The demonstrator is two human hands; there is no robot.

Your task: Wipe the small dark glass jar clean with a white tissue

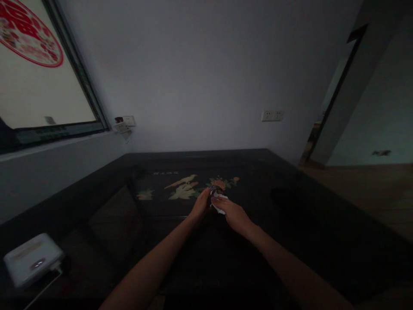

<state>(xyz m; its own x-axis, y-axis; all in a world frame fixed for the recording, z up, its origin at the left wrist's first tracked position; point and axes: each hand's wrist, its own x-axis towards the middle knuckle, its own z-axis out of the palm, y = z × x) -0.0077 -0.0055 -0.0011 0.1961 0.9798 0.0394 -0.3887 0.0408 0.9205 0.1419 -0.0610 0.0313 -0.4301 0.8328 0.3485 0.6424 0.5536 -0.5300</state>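
Note:
Both my hands meet over the middle of a dark glossy table [290,241]. My left hand [200,206] is closed around a small dark object [214,190] that I cannot make out in the dim light. My right hand [235,214] pinches a small white cloth or tissue [218,206] and presses it against that object. Just beyond the hands, the tabletop carries a painted bird-and-flower picture [185,188].
A white box-shaped device [30,258] with a cable lies at the table's near left corner. A window [38,86] with a red round paper-cut fills the left wall. Wall sockets [272,115] sit on the far wall. A doorway [325,116] opens at the right, past wooden floor [371,193].

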